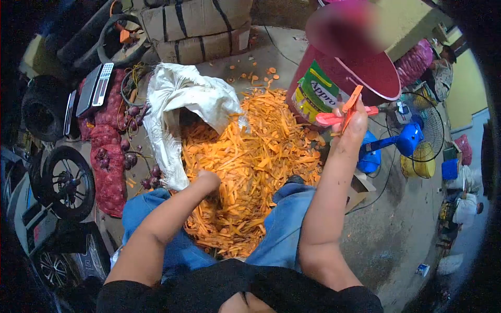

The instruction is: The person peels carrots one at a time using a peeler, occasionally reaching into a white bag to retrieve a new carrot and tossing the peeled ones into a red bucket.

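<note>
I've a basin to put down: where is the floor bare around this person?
The widest bare concrete floor lies below the blue fan, right of the right hand holding the peeler. A smaller patch with stray carrot bits lies between the white sack and the strapped bales. Crowded: carrot peelings fill the gap between the knees, onion bags line the left.

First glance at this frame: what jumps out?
A big heap of orange carrot strips on the floor between the person's knees fills the centre. The right hand is raised at its right edge, gripping an orange-pink peeler; the left hand reaches into the heap beside a white sack. Red mesh onion sacks lie at left.
</note>
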`<state>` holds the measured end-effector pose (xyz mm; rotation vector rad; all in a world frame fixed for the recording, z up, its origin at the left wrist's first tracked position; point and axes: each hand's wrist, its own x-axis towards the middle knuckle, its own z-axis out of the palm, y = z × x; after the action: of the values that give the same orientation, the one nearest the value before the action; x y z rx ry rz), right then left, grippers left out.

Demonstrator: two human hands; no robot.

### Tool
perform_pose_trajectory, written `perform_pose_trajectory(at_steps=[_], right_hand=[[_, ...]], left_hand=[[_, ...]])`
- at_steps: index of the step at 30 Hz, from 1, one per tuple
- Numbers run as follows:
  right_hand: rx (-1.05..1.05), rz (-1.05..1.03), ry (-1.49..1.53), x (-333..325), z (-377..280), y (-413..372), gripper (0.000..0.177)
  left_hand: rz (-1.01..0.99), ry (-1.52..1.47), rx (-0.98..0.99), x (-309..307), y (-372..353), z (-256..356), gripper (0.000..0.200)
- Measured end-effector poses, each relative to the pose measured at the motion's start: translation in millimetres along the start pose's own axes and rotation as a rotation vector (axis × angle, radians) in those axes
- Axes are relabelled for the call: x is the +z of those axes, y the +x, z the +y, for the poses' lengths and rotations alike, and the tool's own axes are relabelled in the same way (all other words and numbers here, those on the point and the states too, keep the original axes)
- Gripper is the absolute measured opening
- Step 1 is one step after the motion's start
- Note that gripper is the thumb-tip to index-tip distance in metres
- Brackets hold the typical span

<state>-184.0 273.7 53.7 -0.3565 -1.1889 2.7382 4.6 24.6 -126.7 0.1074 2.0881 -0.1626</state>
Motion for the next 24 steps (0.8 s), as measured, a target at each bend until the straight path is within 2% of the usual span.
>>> perform_pose_trajectory(at_steps=[3, 4, 5, 6, 7, 8, 9, 10, 12, 13, 14, 16, 17, 19, 20, 21, 22, 23, 24], right_hand=[[-0.001, -0.062, 0.002, -7, -12, -6, 0.019], [0.004, -0.12, -0.005, -7, -15, -9, 0.018], [0.003, -0.071, 0.024, -6, -16, -8, 0.017], [0.001, -0.069, 0.026, -3, -17, -10, 0.017], [-0.023, -0.05, 0.027, 1, -17, -13, 0.017], [-0.048, -0.036, 0.03, 4, -17, -14, 0.017], [-0.048, -0.039, 0.029, 4, -17, -13, 0.017], [-0.046, -0.014, 0.035, 2, -15, -10, 0.017], [-0.039, 0.01, 0.038, -1, -15, -7, 0.017], [-0.031, -0.058, 0.003, -4, -16, -7, 0.017], [-0.02, -0.125, -0.032, -7, -16, -7, 0.017], [-0.012, -0.133, -0.015, -6, -16, -4, 0.018], [0.026, -0.146, -0.056, -5, -19, -7, 0.019], [0.077, -0.124, -0.103, -2, -17, -8, 0.022], [0.089, -0.126, -0.105, 1, -13, -11, 0.022], [0.072, -0.054, -0.129, 5, -11, -13, 0.022], [0.052, 0.018, -0.154, 7, -8, -14, 0.022], [0.095, 0.006, -0.132, 7, -5, -11, 0.022], [0.102, 0.006, -0.14, 2, 0, -4, 0.022]], left_hand=[[-0.004, 0.199, 0.105, -71, -16, 8, 0.03], [0.155, 0.109, 0.035, -90, 6, 10, 0.028], [0.36, 0.291, 0.202, -131, -18, 13, 0.02], [0.584, 0.284, 0.207, -174, -34, 25, 0.011], [0.886, 0.293, 0.338, -214, -35, 31, 0.015], [1.212, 0.461, 0.385, -258, -53, 43, 0.024], [1.683, 0.487, 0.503, -294, -72, 51, 0.026], [2.055, 0.454, 0.557, -328, -87, 60, 0.02], [2.17, 0.41, 0.479, -370, -127, 68, 0.022], [2.122, 0.307, 0.43, -363, -155, 66, 0.02], [2.116, 0.3, 0.421, -357, -155, 58, 0.02], [2.154, 0.27, 0.429, -348, -151, 45, 0.017], [2.166, 0.19, 0.601, -350, -125, 32, 0.018], [2.009, 0.2, 0.485, -302, -87, -6, 0.019], [1.71, 0.106, 0.338, -265, -68, -24, 0.022], [1.547, -0.108, 0.32, -229, -39, -48, 0.027], [1.266, -0.322, 0.17, -186, -22, -67, 0.028], [0.984, -0.428, 0.078, -145, 0, -93, 0.024], [0.827, -0.532, -0.008, -99, 33, -122, 0.022]])
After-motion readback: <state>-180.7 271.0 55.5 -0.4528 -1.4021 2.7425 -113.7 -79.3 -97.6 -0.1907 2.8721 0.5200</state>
